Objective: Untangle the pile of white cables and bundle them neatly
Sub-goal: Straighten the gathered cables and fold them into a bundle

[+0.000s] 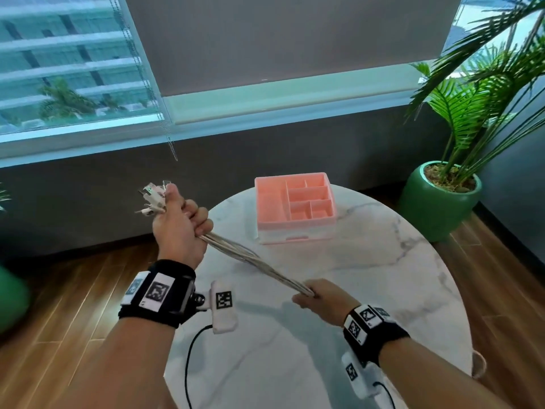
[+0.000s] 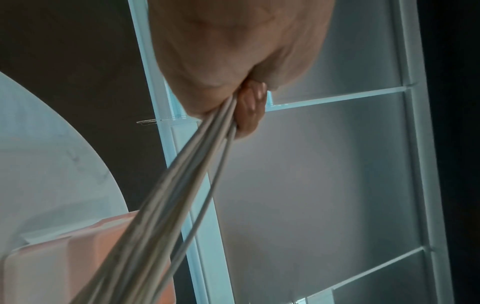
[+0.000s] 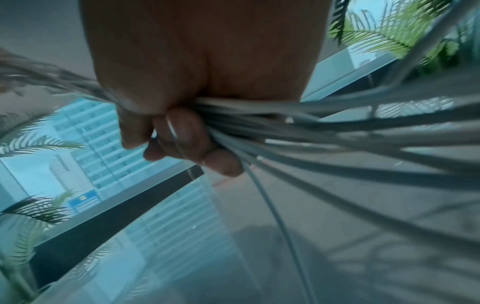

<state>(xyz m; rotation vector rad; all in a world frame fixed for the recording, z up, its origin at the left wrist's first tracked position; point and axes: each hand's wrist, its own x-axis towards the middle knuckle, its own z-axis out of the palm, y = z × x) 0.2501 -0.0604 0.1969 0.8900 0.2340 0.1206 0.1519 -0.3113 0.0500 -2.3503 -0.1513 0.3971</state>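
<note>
Several white cables (image 1: 253, 261) run taut as one straight bundle between my two hands above the marble table (image 1: 368, 290). My left hand (image 1: 180, 225) is raised off the table's left edge and grips one end, with the white plugs (image 1: 153, 199) sticking out above the thumb. My right hand (image 1: 318, 299) sits lower, over the table, fisted round the bundle. In the left wrist view the cables (image 2: 182, 185) leave the curled fingers (image 2: 249, 111). In the right wrist view, loose cable strands (image 3: 350, 131) fan out to the right past the fingers (image 3: 187, 135).
A pink organiser box (image 1: 295, 208) with several compartments stands at the far side of the table. A green pot with a palm (image 1: 439, 196) stands on the wooden floor at right. A window with a bead chain (image 1: 171, 143) lies behind.
</note>
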